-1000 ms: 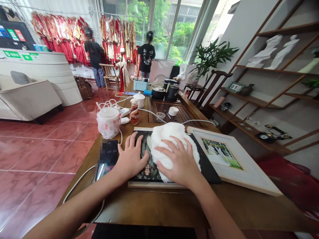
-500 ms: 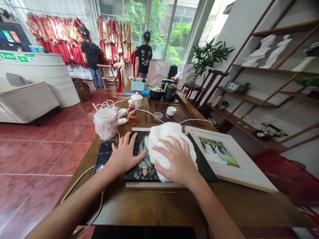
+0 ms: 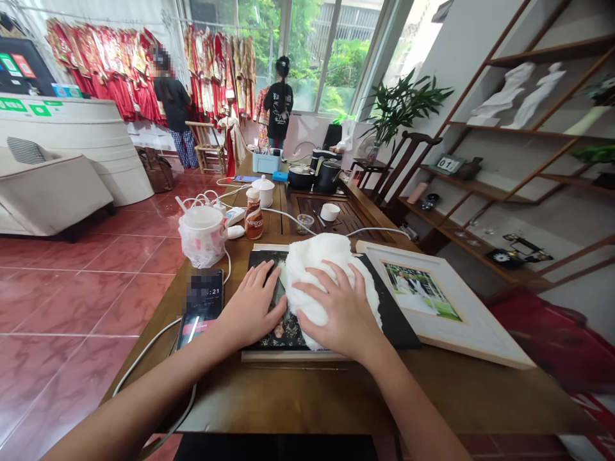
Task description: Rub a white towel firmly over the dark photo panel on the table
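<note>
my left hand (image 3: 252,307) lies flat on a dark glossy photo panel (image 3: 288,336), fingers spread; my right hand (image 3: 336,310) presses spread fingers into a fluffy white cotton wad (image 3: 319,288) over the panel's middle, with its lower and right parts uncovered. just beside lies a photo in a pale wooden frame (image 3: 473,333); far off, a person (image 3: 173,105) stands by red embroidered garments (image 3: 115,77).

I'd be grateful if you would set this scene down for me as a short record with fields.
Left hand: fingers spread on a dark photo panel
Right hand: resting on a white fluffy wad, which lies on the panel
Left of panel: a phone, screen lit
Right of panel: a framed photograph
Surface: a wooden table
Background: a person and another person by hanging red garments
</note>
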The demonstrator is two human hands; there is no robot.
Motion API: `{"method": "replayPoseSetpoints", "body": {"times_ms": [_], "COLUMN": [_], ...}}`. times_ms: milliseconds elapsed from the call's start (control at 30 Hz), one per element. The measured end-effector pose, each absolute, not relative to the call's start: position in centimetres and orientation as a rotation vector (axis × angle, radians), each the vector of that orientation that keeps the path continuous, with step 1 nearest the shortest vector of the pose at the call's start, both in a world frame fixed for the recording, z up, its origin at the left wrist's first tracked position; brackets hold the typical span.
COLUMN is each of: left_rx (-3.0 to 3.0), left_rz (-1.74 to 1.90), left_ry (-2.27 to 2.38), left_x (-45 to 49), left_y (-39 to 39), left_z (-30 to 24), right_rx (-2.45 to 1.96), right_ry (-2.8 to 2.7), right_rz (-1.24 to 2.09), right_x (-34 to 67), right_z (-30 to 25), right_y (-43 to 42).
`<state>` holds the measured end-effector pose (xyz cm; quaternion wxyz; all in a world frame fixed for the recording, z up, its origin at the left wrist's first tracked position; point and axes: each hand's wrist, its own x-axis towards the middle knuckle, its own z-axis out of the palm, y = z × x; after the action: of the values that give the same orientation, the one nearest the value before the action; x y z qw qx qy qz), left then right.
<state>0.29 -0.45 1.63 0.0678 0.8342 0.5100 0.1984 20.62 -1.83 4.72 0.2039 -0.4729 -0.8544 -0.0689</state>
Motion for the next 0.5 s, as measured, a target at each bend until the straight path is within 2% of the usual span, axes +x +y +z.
{"method": "replayPoseSetpoints", "body": {"times_ms": [267,500], "left_rx": [2.546,2.54], "left_rz": [0.607,0.622], "left_ry": [1.545,1.535], "left_x": [0.4,0.4], "left_y": [-0.4,-0.7], "left_z": [1.3,1.4], "right_rx": [-1.333,-1.457], "right_ry": [-2.384,-2.308], "right_rz": [-0.225,-0.38], "right_x": [22.0,26.2], "right_z": [4.7,4.3], "right_y": [-1.4,-0.9]}}
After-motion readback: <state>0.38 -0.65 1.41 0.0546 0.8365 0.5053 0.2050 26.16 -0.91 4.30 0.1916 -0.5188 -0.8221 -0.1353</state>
